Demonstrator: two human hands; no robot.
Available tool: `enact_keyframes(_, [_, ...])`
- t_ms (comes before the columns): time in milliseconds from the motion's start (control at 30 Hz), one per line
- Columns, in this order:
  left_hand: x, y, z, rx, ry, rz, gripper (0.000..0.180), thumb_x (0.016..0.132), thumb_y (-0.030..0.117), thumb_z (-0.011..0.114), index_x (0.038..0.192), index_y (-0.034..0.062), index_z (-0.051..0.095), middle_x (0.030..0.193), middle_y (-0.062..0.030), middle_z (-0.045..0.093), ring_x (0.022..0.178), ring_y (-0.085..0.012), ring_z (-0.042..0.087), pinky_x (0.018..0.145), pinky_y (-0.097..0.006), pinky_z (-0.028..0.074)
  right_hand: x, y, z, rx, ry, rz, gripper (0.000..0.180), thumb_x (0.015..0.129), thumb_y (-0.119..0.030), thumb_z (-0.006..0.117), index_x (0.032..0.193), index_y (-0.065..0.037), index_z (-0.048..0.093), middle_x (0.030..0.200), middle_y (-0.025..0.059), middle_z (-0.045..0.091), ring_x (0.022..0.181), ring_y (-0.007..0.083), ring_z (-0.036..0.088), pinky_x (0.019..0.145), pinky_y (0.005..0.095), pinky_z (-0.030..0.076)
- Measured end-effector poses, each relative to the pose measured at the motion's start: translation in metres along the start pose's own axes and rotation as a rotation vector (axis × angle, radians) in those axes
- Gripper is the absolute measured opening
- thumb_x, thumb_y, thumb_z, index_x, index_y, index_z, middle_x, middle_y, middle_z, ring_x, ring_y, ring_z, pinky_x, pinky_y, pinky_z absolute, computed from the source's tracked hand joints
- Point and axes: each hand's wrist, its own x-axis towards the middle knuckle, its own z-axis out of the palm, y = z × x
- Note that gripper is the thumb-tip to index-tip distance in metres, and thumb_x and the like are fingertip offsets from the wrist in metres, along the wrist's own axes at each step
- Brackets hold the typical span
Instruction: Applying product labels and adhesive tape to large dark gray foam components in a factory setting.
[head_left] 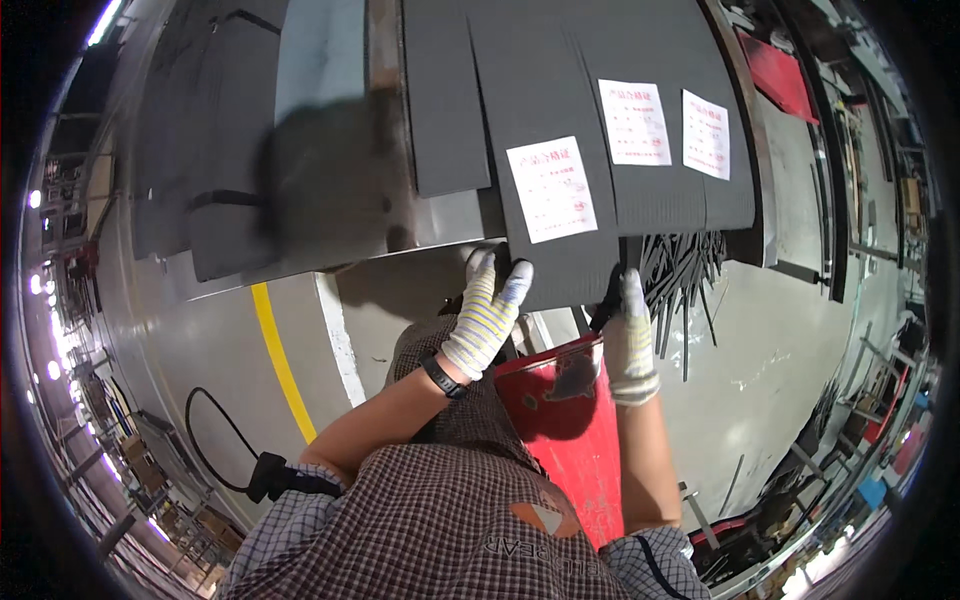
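A long dark grey sheet [562, 270] with a white printed label [552, 190] juts over the near edge of the table. At its left edge, near the free end, my gloved left hand [488, 312] is closed on the sheet, thumb and fingers at the edge. My gloved right hand [632, 345] is at the opposite edge, its fingers partly hidden behind the sheet and in shadow. Similar sheets [655, 205] lie alongside, two more labels [636, 122] on them. Right of my right hand, a bundle of thin black strips [682, 280] hangs below the sheets.
A red stool-like metal piece [550, 400] stands between my body and the table. The table's metal edge [400, 250] runs to the left, with dark sheets [225, 150] on that side. A yellow floor line [280, 360] lies lower left. Metal racks crowd the right rim.
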Motion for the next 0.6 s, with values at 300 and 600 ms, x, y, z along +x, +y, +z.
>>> enact_keyframes(300, [-0.038,0.042,-0.099,0.102,0.282,0.288,0.037,0.077,0.004,0.076,0.106,0.0029,0.052,0.094,-0.0069,0.054,0.08,-0.0197,0.054,0.072,-0.035,0.048,-0.089,-0.012,0.014,0.533,-0.331,0.404,0.075,0.087,-0.061,0.062,0.119,0.006,0.053,0.101,0.0138,0.057,0.094,0.0291,0.059,0.085,0.0459,0.05])
enact_keyframes(600, [0.026,0.003,-0.126,0.467,0.304,0.249,0.019,0.078,0.003,0.07,0.072,0.0046,0.051,0.062,-0.0057,0.052,0.058,-0.014,0.049,0.057,-0.031,0.045,-0.031,0.058,0.047,0.592,-0.229,0.25,0.075,0.078,-0.06,0.073,0.122,-0.002,0.053,0.109,0.0116,0.058,0.096,0.0273,0.057,0.095,0.0421,0.046])
